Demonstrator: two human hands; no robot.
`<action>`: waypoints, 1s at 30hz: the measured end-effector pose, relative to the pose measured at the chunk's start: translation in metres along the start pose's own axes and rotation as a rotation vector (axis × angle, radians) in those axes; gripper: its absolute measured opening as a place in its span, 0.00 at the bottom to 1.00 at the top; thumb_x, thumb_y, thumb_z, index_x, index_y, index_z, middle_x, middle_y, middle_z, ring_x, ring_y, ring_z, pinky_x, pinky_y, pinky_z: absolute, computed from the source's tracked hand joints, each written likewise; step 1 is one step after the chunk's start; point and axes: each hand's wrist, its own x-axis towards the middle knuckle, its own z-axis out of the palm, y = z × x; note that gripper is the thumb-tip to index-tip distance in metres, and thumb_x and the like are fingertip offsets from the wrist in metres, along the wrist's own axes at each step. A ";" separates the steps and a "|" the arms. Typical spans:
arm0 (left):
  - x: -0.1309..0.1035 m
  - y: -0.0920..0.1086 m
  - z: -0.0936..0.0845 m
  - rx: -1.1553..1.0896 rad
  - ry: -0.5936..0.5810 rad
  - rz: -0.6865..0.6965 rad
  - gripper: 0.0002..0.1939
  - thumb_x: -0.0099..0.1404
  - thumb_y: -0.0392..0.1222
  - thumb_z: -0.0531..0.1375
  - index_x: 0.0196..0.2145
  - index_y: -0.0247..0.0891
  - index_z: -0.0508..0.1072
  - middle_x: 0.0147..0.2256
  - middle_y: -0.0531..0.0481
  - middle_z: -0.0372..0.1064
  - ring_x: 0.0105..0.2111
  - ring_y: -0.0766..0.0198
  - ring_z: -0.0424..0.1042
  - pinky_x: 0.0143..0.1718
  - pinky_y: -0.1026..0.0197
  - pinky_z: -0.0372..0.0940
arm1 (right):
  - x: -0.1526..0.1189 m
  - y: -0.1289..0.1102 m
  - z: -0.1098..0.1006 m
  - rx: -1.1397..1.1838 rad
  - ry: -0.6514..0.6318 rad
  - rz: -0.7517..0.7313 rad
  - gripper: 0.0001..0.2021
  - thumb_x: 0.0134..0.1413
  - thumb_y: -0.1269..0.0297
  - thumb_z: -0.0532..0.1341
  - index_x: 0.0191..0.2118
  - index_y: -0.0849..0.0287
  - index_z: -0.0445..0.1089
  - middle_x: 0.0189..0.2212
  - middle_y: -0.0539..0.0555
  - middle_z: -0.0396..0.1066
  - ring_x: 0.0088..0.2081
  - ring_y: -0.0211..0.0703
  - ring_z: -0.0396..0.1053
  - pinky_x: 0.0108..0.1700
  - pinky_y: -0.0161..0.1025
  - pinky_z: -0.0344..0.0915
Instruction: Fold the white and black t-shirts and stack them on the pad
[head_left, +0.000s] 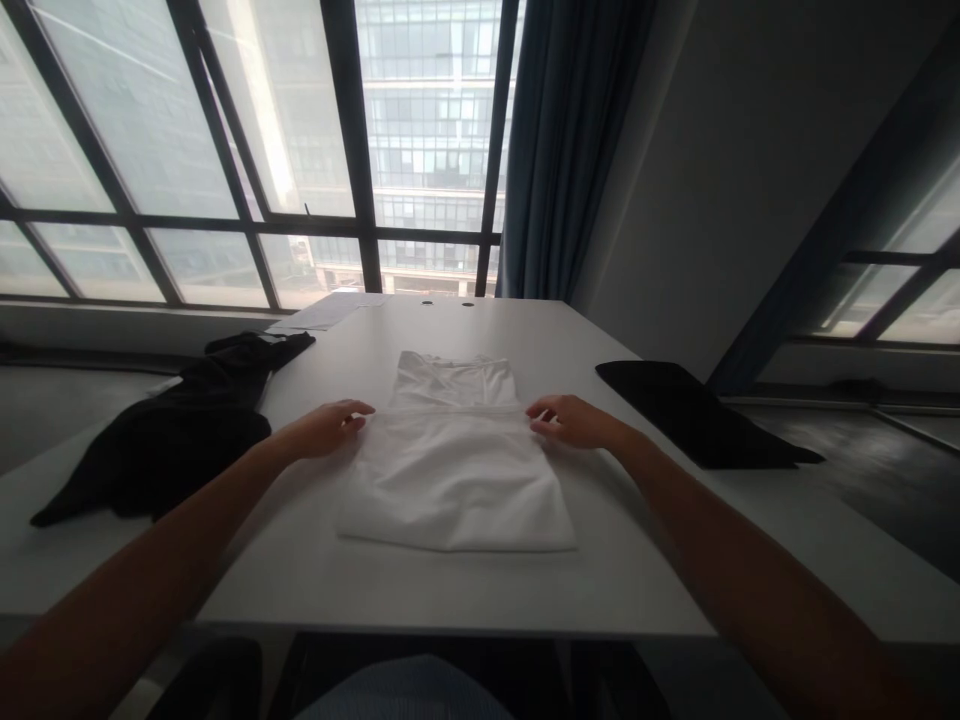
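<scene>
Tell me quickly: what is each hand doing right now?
Left hand: fingers curled at the left edge of the white shirt; grip cannot be told.
Right hand: the same at the shirt's right edge.
</scene>
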 end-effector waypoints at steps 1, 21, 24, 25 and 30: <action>0.003 -0.001 0.003 -0.011 0.033 -0.081 0.29 0.67 0.57 0.53 0.56 0.39 0.75 0.54 0.39 0.75 0.49 0.48 0.76 0.55 0.49 0.69 | 0.005 0.004 0.007 -0.011 0.065 0.020 0.21 0.60 0.59 0.63 0.56 0.60 0.75 0.52 0.61 0.77 0.45 0.49 0.76 0.49 0.41 0.69; 0.037 0.026 0.017 -0.756 0.368 -0.035 0.21 0.49 0.55 0.68 0.33 0.39 0.68 0.24 0.56 0.69 0.25 0.65 0.67 0.28 0.63 0.62 | 0.037 0.006 0.026 0.466 0.258 -0.100 0.13 0.56 0.54 0.61 0.34 0.59 0.71 0.30 0.50 0.73 0.32 0.41 0.67 0.36 0.35 0.64; 0.051 0.029 0.008 -0.947 0.312 -0.015 0.28 0.43 0.53 0.72 0.36 0.40 0.66 0.26 0.56 0.70 0.24 0.65 0.68 0.28 0.62 0.63 | 0.040 0.009 0.026 0.553 0.303 -0.068 0.16 0.59 0.50 0.59 0.39 0.60 0.72 0.31 0.51 0.74 0.33 0.42 0.69 0.37 0.36 0.66; 0.055 0.029 0.008 -0.948 0.297 -0.033 0.29 0.42 0.52 0.72 0.38 0.40 0.66 0.26 0.56 0.70 0.24 0.65 0.68 0.27 0.62 0.64 | 0.041 0.010 0.028 0.494 0.339 -0.013 0.16 0.60 0.52 0.60 0.42 0.60 0.73 0.31 0.52 0.75 0.33 0.42 0.69 0.38 0.36 0.66; 0.063 0.018 0.026 -0.456 0.377 -0.119 0.20 0.48 0.45 0.68 0.40 0.40 0.73 0.32 0.51 0.73 0.27 0.61 0.72 0.33 0.58 0.69 | 0.044 0.010 0.043 -0.007 0.379 0.138 0.18 0.60 0.60 0.63 0.53 0.61 0.73 0.36 0.57 0.77 0.38 0.46 0.72 0.43 0.39 0.65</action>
